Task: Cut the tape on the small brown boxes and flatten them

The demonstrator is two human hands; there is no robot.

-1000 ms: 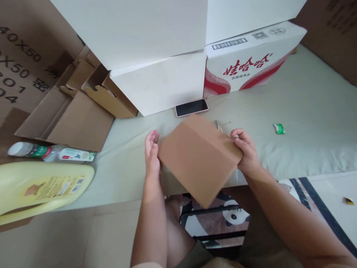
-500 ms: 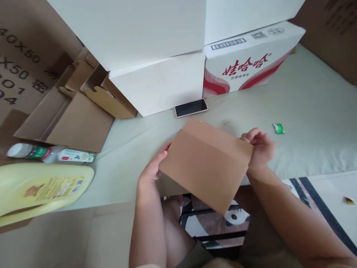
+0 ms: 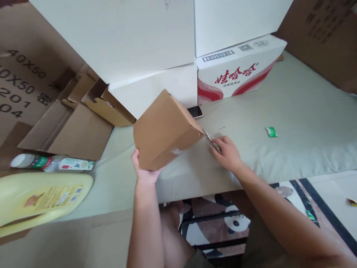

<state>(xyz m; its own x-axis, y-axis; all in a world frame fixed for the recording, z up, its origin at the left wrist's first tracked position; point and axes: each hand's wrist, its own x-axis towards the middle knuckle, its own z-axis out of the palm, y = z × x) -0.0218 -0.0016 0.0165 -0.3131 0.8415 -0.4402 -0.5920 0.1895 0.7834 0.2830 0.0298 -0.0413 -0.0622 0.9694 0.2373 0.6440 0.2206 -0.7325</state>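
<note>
My left hand (image 3: 145, 172) grips the lower left corner of a brown cardboard box (image 3: 164, 128) and keeps it tilted above the pale green covering. A whitish mark shows on the box's lower face. My right hand (image 3: 227, 153) is closed around a slim silver knife-like tool (image 3: 211, 139). The tool's tip points at the box's right corner; whether it touches the cardboard I cannot tell. Behind the box, a phone (image 3: 196, 111) is partly covered.
White cartons (image 3: 156, 87) and a red-and-white water carton (image 3: 240, 76) are stacked at the back. On the left are opened cardboard boxes (image 3: 80, 134), a plastic bottle (image 3: 57, 163) and a yellow jug (image 3: 47, 193). A green wrapper (image 3: 271, 131) lies to the right.
The box has turned and tilted up to the left, now held by my left hand alone. My right hand has left its edge and holds the silver tool.
</note>
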